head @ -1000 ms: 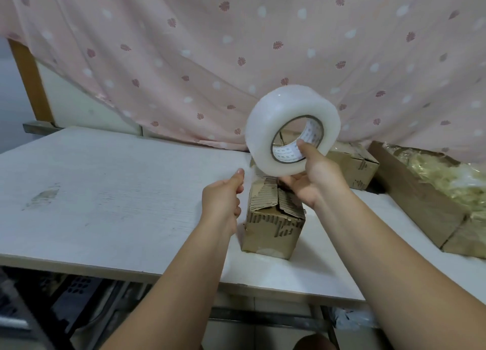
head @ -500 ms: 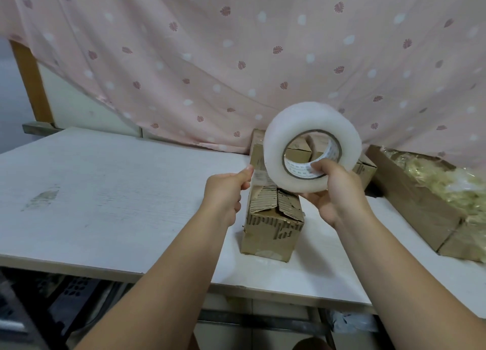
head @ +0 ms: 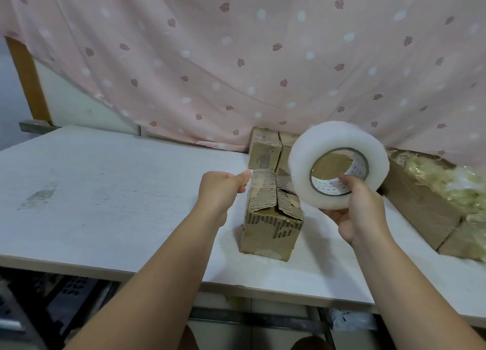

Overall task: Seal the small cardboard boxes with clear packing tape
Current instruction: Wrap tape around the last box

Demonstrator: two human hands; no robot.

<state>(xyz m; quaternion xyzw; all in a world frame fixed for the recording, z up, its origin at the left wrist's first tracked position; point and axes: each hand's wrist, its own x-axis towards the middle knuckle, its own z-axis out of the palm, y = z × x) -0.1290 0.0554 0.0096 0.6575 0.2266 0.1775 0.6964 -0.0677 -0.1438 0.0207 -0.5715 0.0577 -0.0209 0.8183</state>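
right hand grips tape roll above box; left hand curled alongside

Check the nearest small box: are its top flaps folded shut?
Folded shut, roughly: the nearest box shows its torn flaps lying down, meeting at a seam. Whether it is already sealed, cannot tell.

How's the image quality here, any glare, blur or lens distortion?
Head view: soft, even light with no glare and only faint shadows by the box; the post at left leans from the wide lens; the tape roll and the straw look slightly soft.
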